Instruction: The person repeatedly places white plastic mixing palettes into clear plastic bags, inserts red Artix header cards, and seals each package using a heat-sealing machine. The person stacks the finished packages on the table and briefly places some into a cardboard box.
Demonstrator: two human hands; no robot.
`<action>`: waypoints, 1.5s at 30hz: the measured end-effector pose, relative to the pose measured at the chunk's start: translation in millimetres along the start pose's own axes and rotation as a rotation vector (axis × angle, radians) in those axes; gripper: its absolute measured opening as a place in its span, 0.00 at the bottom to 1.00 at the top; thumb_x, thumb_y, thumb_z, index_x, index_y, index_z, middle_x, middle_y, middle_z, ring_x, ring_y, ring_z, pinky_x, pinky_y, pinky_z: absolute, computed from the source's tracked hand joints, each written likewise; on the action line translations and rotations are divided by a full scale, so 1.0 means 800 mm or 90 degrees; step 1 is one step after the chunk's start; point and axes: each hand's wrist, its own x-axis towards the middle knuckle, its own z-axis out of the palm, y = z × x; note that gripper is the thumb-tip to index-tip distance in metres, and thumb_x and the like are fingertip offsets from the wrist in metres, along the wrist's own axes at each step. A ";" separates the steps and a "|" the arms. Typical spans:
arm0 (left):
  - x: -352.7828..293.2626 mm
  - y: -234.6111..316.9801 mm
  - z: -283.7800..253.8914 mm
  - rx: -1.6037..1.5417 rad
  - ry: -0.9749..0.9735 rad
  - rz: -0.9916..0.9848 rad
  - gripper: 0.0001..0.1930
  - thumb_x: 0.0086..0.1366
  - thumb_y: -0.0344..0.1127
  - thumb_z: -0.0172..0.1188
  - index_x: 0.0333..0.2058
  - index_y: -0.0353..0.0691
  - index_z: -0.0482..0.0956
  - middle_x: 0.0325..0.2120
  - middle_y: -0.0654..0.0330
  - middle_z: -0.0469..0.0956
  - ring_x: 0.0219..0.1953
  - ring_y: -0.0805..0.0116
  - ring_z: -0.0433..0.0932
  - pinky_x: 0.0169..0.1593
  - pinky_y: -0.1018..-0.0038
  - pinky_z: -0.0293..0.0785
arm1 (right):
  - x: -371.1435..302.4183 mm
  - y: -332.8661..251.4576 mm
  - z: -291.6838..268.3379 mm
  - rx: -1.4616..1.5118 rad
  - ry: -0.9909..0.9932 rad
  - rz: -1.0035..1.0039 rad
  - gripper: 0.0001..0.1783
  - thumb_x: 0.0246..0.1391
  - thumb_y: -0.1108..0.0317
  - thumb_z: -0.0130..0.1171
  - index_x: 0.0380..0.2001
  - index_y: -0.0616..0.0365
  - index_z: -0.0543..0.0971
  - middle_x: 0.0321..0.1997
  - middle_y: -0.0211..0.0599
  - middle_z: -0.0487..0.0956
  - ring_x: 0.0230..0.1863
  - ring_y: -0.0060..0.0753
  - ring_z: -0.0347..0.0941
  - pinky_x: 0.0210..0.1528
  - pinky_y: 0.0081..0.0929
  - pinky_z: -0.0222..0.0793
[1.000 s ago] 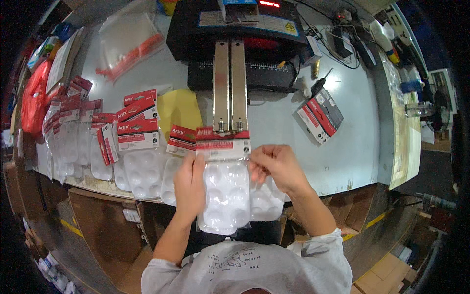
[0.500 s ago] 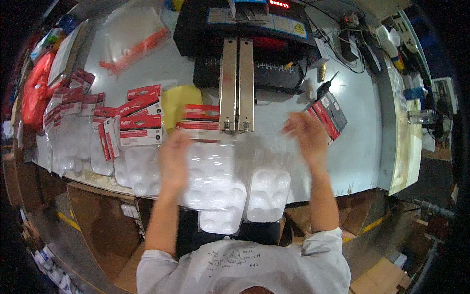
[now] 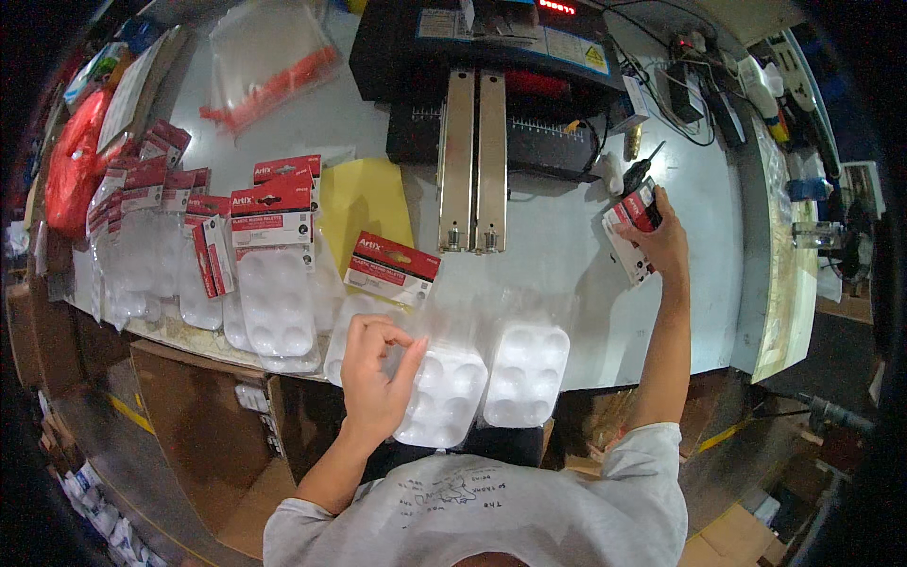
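My right hand (image 3: pixel 667 244), at the right of the table, grips a small stack of red, white and black header cards (image 3: pixel 624 248) between thumb and fingers. My left hand (image 3: pixel 373 383) is at the front edge with fingers curled and thumb and forefinger tips together. Whatever they pinch, perhaps clear film, cannot be made out. Beside it lies a white six-well palette (image 3: pixel 444 402) in clear film, and to the right another white palette (image 3: pixel 524 378) in a clear bag. Just beyond my left hand, a red-and-white header card (image 3: pixel 392 267) tops a bagged palette (image 3: pixel 348 331), partly hidden by the hand.
Two metal bars (image 3: pixel 458 161) jut toward me from a black machine (image 3: pixel 491 47). Several carded palette packs (image 3: pixel 274 298) are piled at left, near a yellow sheet (image 3: pixel 370 208). Clear bags (image 3: pixel 265 57) lie at back left. A black-handled tool (image 3: pixel 638 175) lies beyond the cards.
My right hand has moved right and taken hold of the header cards. My left hand has come nearer to me and rightward. The carded pack in the middle now sits clear of the metal bars.
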 end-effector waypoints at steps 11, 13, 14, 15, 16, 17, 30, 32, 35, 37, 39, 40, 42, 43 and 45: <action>-0.005 0.037 -0.011 -0.525 -0.096 -0.240 0.12 0.65 0.34 0.49 0.38 0.27 0.71 0.35 0.45 0.78 0.37 0.59 0.79 0.42 0.70 0.74 | 0.003 0.013 0.007 -0.049 0.115 0.035 0.34 0.40 0.39 0.61 0.51 0.41 0.72 0.39 0.33 0.80 0.42 0.41 0.75 0.44 0.38 0.67; -0.005 0.036 -0.013 -0.492 -0.060 -0.250 0.14 0.65 0.34 0.49 0.40 0.25 0.72 0.35 0.45 0.78 0.37 0.59 0.79 0.43 0.70 0.74 | -0.012 0.003 0.021 -0.048 0.199 -0.033 0.25 0.46 0.46 0.59 0.47 0.42 0.74 0.37 0.31 0.80 0.40 0.41 0.76 0.40 0.37 0.66; -0.004 0.036 -0.014 -0.499 -0.063 -0.241 0.14 0.65 0.33 0.49 0.40 0.25 0.72 0.35 0.46 0.78 0.37 0.59 0.79 0.43 0.70 0.74 | -0.021 -0.007 0.023 -0.058 0.215 -0.054 0.20 0.49 0.50 0.57 0.45 0.44 0.75 0.36 0.31 0.80 0.39 0.41 0.76 0.38 0.37 0.67; -0.003 0.038 -0.015 -0.489 -0.059 -0.228 0.14 0.64 0.33 0.50 0.40 0.24 0.73 0.35 0.46 0.78 0.37 0.59 0.79 0.43 0.70 0.74 | -0.035 -0.021 0.025 -0.248 0.347 -0.122 0.14 0.51 0.57 0.57 0.40 0.49 0.76 0.34 0.33 0.80 0.34 0.40 0.77 0.34 0.33 0.69; -0.001 0.040 -0.015 -0.471 -0.054 -0.236 0.14 0.65 0.33 0.49 0.40 0.24 0.73 0.35 0.47 0.78 0.38 0.61 0.79 0.44 0.71 0.74 | -0.047 -0.035 0.013 -0.134 0.365 -0.135 0.13 0.51 0.59 0.57 0.39 0.50 0.76 0.34 0.35 0.80 0.33 0.40 0.77 0.33 0.32 0.69; 0.001 0.043 -0.016 -0.465 -0.060 -0.229 0.14 0.65 0.33 0.49 0.40 0.24 0.74 0.35 0.47 0.78 0.38 0.62 0.78 0.44 0.72 0.73 | -0.060 -0.053 -0.004 -0.024 0.348 -0.119 0.12 0.51 0.60 0.58 0.37 0.52 0.75 0.35 0.36 0.80 0.31 0.40 0.77 0.32 0.31 0.69; -0.011 0.067 -0.009 -0.136 -0.151 -0.095 0.08 0.63 0.34 0.54 0.32 0.34 0.76 0.16 0.58 0.74 0.18 0.78 0.69 0.24 0.80 0.65 | -0.206 -0.214 -0.037 0.333 -0.135 -0.446 0.12 0.44 0.68 0.64 0.31 0.60 0.75 0.21 0.37 0.76 0.19 0.32 0.72 0.21 0.24 0.66; -0.010 0.066 -0.011 -0.125 -0.147 -0.095 0.08 0.62 0.34 0.55 0.31 0.34 0.76 0.13 0.58 0.72 0.15 0.78 0.66 0.21 0.79 0.63 | -0.207 -0.215 -0.031 0.313 -0.081 -0.485 0.12 0.43 0.66 0.65 0.29 0.58 0.74 0.20 0.36 0.75 0.17 0.35 0.71 0.19 0.27 0.65; -0.007 0.067 -0.008 -0.143 -0.151 -0.058 0.08 0.62 0.34 0.55 0.31 0.35 0.76 0.13 0.59 0.71 0.15 0.78 0.66 0.21 0.79 0.63 | -0.208 -0.216 -0.025 0.258 0.020 -0.528 0.13 0.41 0.63 0.67 0.25 0.55 0.74 0.17 0.32 0.73 0.14 0.31 0.69 0.17 0.25 0.62; -0.005 0.066 -0.005 -0.149 -0.157 -0.062 0.08 0.62 0.34 0.55 0.31 0.35 0.76 0.13 0.59 0.71 0.15 0.79 0.66 0.21 0.79 0.63 | -0.207 -0.214 -0.020 0.224 0.075 -0.534 0.14 0.40 0.60 0.67 0.22 0.54 0.73 0.15 0.30 0.71 0.13 0.30 0.67 0.15 0.24 0.60; -0.005 0.065 -0.003 -0.162 -0.154 -0.055 0.08 0.63 0.35 0.54 0.32 0.35 0.76 0.13 0.59 0.71 0.15 0.79 0.66 0.21 0.79 0.63 | -0.205 -0.211 -0.017 0.231 0.073 -0.551 0.15 0.39 0.57 0.67 0.20 0.53 0.72 0.15 0.30 0.70 0.12 0.30 0.66 0.14 0.25 0.59; -0.006 0.065 -0.002 -0.173 -0.144 -0.045 0.09 0.63 0.35 0.54 0.32 0.35 0.76 0.12 0.60 0.71 0.15 0.79 0.65 0.21 0.79 0.62 | -0.204 -0.209 -0.017 0.233 0.066 -0.561 0.16 0.39 0.56 0.67 0.19 0.53 0.71 0.14 0.30 0.70 0.12 0.30 0.65 0.14 0.25 0.59; -0.008 0.064 -0.002 -0.169 -0.150 -0.041 0.09 0.63 0.35 0.54 0.31 0.35 0.76 0.12 0.60 0.69 0.15 0.80 0.65 0.20 0.79 0.62 | -0.201 -0.205 -0.019 0.218 0.019 -0.587 0.17 0.40 0.55 0.65 0.18 0.52 0.69 0.14 0.30 0.69 0.12 0.31 0.65 0.14 0.26 0.59; -0.009 0.063 -0.002 -0.155 -0.166 -0.047 0.09 0.63 0.35 0.54 0.31 0.35 0.76 0.12 0.60 0.68 0.15 0.80 0.64 0.20 0.79 0.61 | -0.200 -0.204 -0.020 0.210 -0.003 -0.597 0.17 0.41 0.55 0.65 0.17 0.52 0.69 0.14 0.30 0.69 0.11 0.31 0.64 0.14 0.26 0.59; -0.010 0.062 -0.003 -0.132 -0.162 -0.041 0.09 0.63 0.35 0.54 0.30 0.34 0.76 0.12 0.62 0.67 0.15 0.80 0.63 0.20 0.80 0.60 | -0.197 -0.202 -0.024 0.192 0.003 -0.587 0.16 0.43 0.56 0.64 0.18 0.54 0.71 0.15 0.31 0.70 0.12 0.32 0.65 0.14 0.25 0.60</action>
